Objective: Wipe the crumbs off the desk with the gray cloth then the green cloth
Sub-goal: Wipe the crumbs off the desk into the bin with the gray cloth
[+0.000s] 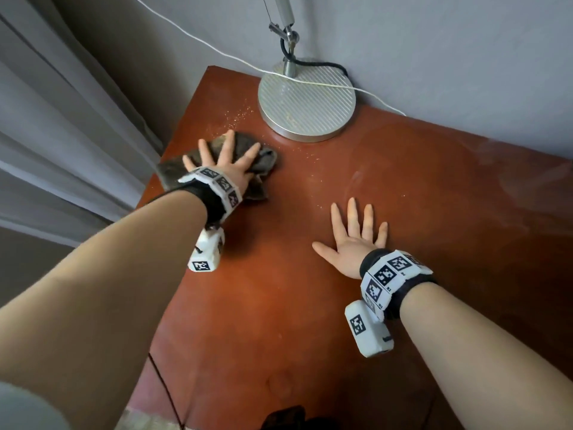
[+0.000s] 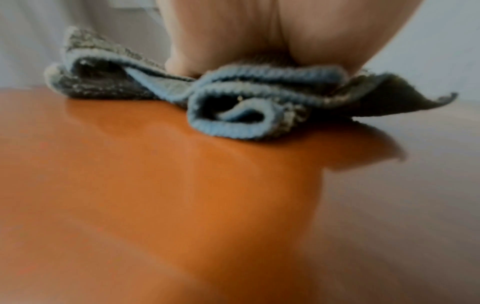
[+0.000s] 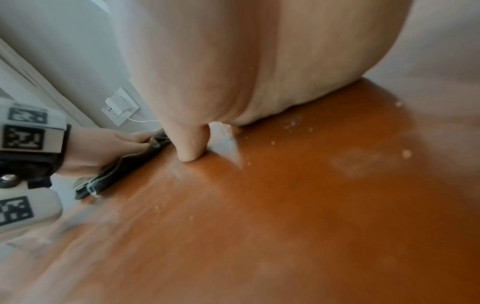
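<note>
A crumpled gray cloth [image 1: 266, 159] lies near the left edge of the reddish-brown desk [image 1: 403, 197]. My left hand [image 1: 228, 159] presses flat on it with spread, straight fingers. The left wrist view shows the cloth [image 2: 233, 115] bunched in folds under my palm, its hem light blue. Pale crumbs [image 1: 235, 116] speckle the desk beyond the cloth, toward the lamp base, with a few more [image 3: 405, 153] near my right hand. My right hand [image 1: 356, 237] lies flat on the desk at the middle, fingers straight, holding nothing. No green cloth shows in any view.
A round ribbed metal lamp base [image 1: 307, 100] stands at the desk's back, with a black cord and a white cable [image 1: 217, 54] draped across it. Gray curtains [image 1: 62, 135] hang left of the desk. A wall socket with a white charger [image 3: 119, 107] is behind.
</note>
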